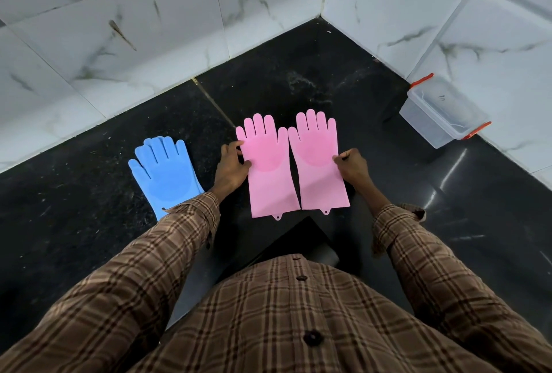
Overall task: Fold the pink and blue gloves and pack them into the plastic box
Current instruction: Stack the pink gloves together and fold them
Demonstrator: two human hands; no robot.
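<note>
Both hands pinch the 2 pink gloves [294, 163] on the black counter [313, 73]: left hand [233, 168] grips 1 glove's outer edge, right hand [354, 165] the other's. Nothing looks folded or packed yet. Pink gloves lie flat, side by side, left of the plastic box [442, 112]; the blue glove [165, 172], further left, lies flat too
</note>
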